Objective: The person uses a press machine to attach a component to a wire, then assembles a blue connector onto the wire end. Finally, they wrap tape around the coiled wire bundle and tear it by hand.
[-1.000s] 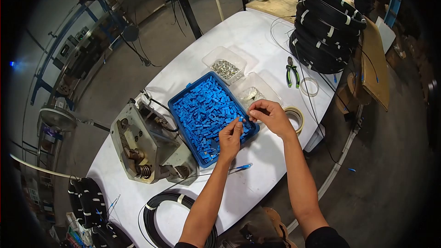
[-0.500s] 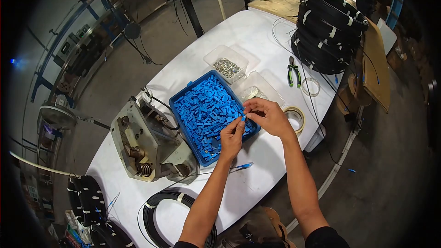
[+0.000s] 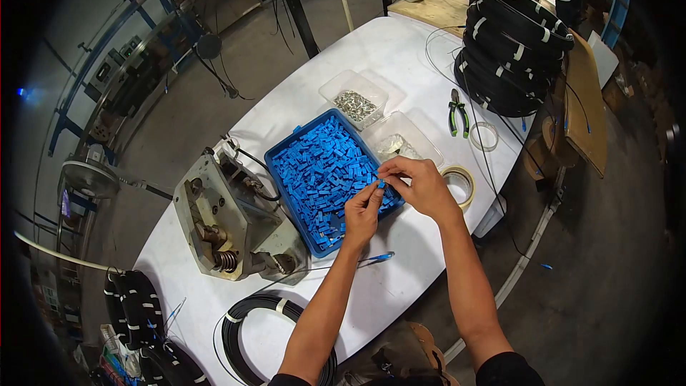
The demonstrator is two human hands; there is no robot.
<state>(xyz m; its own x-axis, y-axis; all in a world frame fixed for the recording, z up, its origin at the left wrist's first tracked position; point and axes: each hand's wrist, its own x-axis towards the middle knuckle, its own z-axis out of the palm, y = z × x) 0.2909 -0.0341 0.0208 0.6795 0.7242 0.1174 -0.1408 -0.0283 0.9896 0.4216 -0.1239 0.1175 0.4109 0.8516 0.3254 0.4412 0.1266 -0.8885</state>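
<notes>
My left hand [image 3: 362, 209] pinches a small blue plastic connector piece [image 3: 381, 184] between thumb and fingertips, above the right edge of the blue tray [image 3: 294, 224]. Close against it, my right hand [image 3: 421, 184] has its thumb and fingers drawn together; anything between them is too small to make out. Many loose blue connector pieces [image 3: 321, 171] fill the tray under and left of the hands. Just behind stands a clear box [image 3: 421, 144] with small pale parts, and another clear box [image 3: 355, 106] holds small metal parts.
A metal press-like machine [image 3: 221, 221] stands left of the tray. In front lies a black cable coil [image 3: 239, 347], with blue-tipped cable ends [image 3: 382, 257] nearby. Tape [image 3: 468, 189], green-handled cutters [image 3: 458, 114] and stacked cable coils [image 3: 511, 57] are to the right on the white table [image 3: 421, 261].
My right fingers have shifted slightly over the blue connector piece, while my left hand stays almost in place holding it. The view has moved very little.
</notes>
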